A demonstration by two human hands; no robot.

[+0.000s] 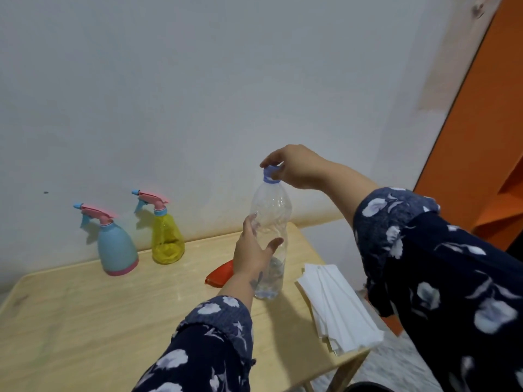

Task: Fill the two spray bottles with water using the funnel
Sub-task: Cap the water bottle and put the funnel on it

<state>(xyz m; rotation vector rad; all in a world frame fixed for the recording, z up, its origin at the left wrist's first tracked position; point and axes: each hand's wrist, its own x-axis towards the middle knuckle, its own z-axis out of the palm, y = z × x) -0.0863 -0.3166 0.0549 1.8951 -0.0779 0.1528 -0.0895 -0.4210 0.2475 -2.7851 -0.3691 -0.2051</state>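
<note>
Two hands on a clear water bottle (pixel 271 222).
Right grip (pixel 294 168) pinches the blue cap (pixel 270 174); left grip (pixel 254 250) wraps loosely around the body.

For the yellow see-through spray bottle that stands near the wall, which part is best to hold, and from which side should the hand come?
Take the yellow see-through spray bottle round its narrow neck, just under the pink trigger head. It stands upright and the body widens toward the base, so the neck probably suits a closed grip best. Come from the right or front: its nozzle points left and the blue spray bottle stands close on that side.
</note>
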